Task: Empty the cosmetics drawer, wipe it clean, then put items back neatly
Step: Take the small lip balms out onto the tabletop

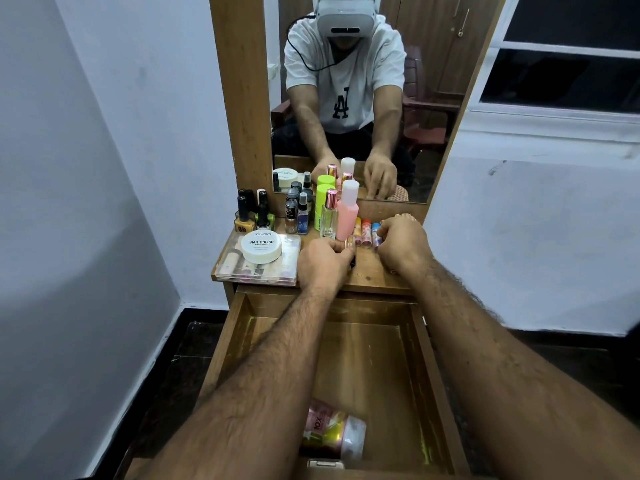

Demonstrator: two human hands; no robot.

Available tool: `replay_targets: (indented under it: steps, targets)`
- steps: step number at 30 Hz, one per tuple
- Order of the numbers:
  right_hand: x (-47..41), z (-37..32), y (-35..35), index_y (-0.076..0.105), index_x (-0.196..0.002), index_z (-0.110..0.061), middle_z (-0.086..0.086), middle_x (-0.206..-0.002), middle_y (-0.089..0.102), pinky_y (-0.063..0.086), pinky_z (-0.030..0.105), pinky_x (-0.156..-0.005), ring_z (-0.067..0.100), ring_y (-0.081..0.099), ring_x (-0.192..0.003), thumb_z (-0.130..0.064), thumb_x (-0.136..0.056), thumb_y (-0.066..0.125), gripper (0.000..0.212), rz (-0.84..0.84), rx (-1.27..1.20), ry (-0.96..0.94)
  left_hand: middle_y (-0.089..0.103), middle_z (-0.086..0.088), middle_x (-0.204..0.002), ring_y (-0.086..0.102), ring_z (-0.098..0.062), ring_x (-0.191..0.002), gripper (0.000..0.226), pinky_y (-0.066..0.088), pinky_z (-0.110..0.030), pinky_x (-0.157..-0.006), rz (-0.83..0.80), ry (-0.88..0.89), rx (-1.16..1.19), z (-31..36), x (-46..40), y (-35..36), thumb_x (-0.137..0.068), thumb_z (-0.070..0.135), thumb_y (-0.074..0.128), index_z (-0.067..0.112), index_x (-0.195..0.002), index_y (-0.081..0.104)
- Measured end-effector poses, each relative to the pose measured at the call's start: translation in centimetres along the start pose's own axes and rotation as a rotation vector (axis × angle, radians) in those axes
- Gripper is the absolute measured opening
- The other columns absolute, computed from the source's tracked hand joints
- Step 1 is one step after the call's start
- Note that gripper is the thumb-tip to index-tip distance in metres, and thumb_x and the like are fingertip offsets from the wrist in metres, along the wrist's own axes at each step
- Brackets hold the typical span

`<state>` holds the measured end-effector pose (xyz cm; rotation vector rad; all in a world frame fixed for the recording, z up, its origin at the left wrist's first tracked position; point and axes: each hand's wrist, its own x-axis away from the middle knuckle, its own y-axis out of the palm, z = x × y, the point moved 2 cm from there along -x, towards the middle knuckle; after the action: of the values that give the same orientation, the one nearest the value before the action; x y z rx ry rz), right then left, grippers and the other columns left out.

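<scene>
The wooden drawer (433, 358) is pulled out below the dressing-table top (370, 275). Only a pink bottle with a white cap (336, 434) lies in it, at the near end. On the top, my left hand (323, 263) is closed around a small tube with a clear cap (350, 242), and something dark shows under its fingers. My right hand (403, 244) curls over the right end of a row of small lip-balm tubes (366, 232); whether it grips one I cannot tell. Behind them stand a pink bottle (347, 213), a clear perfume bottle (329, 216) and a green stick (321, 206).
Nail polish bottles (254, 213) and small spray bottles (297, 214) crowd the back left. A white nail polish wipes tub (261, 247) sits on a clear organiser box (256, 268) at the left. A mirror (360, 98) rises behind. A wall is close on the left.
</scene>
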<state>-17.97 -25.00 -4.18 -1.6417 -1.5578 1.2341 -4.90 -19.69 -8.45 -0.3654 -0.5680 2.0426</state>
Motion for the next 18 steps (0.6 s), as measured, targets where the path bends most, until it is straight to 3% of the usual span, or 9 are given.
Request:
replay_targets:
  steps: [4,11,15,18]
  targets:
    - [-0.1,0.0,0.3,0.077,-0.103,-0.008,0.008,-0.098,0.073,0.052,0.028,-0.072,0.018,0.061,-0.086,-0.008,-0.088,0.071,0.016,0.072,-0.009,0.006,0.072,0.008,-0.069,0.071,-0.017,-0.074,0.031,0.06,-0.035,-0.072,-0.004,-0.001,0.008,0.1,0.1,-0.1,-0.087,0.05,0.067,0.02,-0.08,0.075]
    - [-0.1,0.2,0.5,0.077,-0.104,-0.009,0.008,-0.097,0.073,0.053,0.028,-0.074,0.018,0.063,-0.088,-0.007,-0.088,0.071,0.017,0.058,-0.015,-0.001,0.071,0.007,-0.066,0.07,-0.015,-0.071,0.032,0.059,-0.033,-0.072,-0.034,-0.001,0.005,0.3,0.4,-0.4,-0.09,0.049,0.065,0.019,-0.081,0.075]
    - [1.1,0.2,-0.3,0.077,-0.1,-0.012,0.004,-0.098,0.073,0.054,0.03,-0.078,0.017,0.064,-0.091,-0.013,-0.09,0.07,0.012,0.142,-0.107,0.008,0.069,0.007,-0.062,0.061,-0.005,-0.048,0.027,0.049,-0.021,-0.057,-0.07,-0.026,0.081,0.6,0.8,-0.8,-0.091,0.045,0.066,0.02,-0.086,0.075]
    - [2.5,-0.1,-0.2,0.078,-0.087,-0.013,0.001,-0.083,0.074,0.057,0.031,-0.075,0.015,0.067,-0.079,-0.023,-0.09,0.07,0.012,0.09,-0.215,0.024,0.068,0.007,-0.063,0.057,-0.003,-0.044,0.022,0.045,-0.02,-0.055,-0.099,-0.015,0.121,0.6,1.0,-1.0,-0.092,0.041,0.066,0.021,-0.089,0.075]
